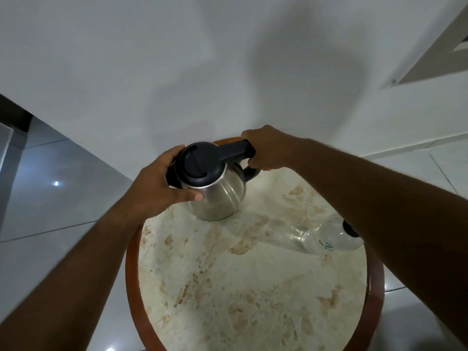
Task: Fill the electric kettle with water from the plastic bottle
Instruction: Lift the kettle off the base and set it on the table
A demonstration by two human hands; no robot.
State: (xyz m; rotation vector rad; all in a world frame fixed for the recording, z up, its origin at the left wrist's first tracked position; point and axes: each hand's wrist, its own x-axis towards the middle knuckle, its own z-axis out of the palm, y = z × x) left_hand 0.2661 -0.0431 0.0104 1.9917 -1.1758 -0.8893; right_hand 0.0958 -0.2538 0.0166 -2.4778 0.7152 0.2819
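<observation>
A stainless steel electric kettle [220,196] with a black lid and black handle stands at the far side of a round marble-topped table [253,287]. The lid is down. My left hand [162,188] wraps the kettle's left side near the spout, thumb across the steel body. My right hand [268,150] grips the black handle on the right. A clear plastic bottle [326,239] with a dark cap lies on its side at the table's right edge, partly hidden under my right forearm.
The table has a wooden rim [131,274] and stands close to a white wall [228,59]. Glossy grey floor tiles [50,211] lie to the left and right. A window or door frame shows at the upper right.
</observation>
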